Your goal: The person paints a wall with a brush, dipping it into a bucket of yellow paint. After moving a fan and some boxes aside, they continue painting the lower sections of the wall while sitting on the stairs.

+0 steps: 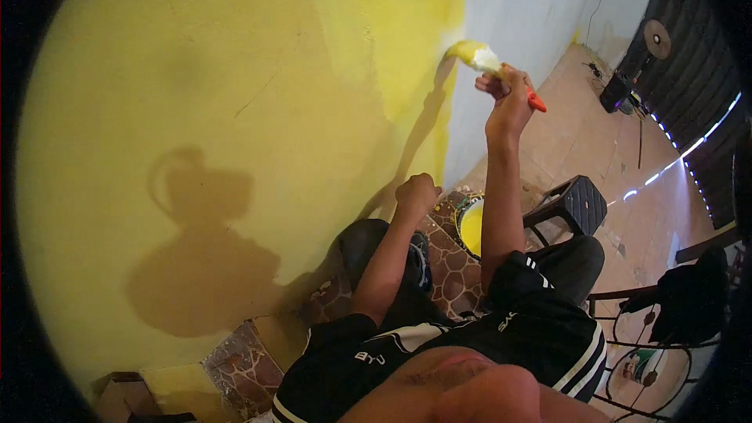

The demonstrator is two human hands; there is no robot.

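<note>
My right hand [509,98] is closed around a paintbrush [479,55] with a red handle end. Its bristles are loaded with yellow paint and meet the wall, or nearly so, along the border between the yellow paint [415,47] and the white wall [501,23]. My left hand [419,190] is curled into a fist, low beside the wall and above my knee. Nothing shows in it. Below my right forearm stands a bucket of yellow paint [471,227], partly covered by the arm.
A dark plastic stool [576,205] stands right of the bucket. Farther back on the tiled floor are a fan [656,39] and a black box [617,92]. A metal-framed chair [666,345] with dark cloth is at lower right. A cardboard box [125,398] sits at lower left.
</note>
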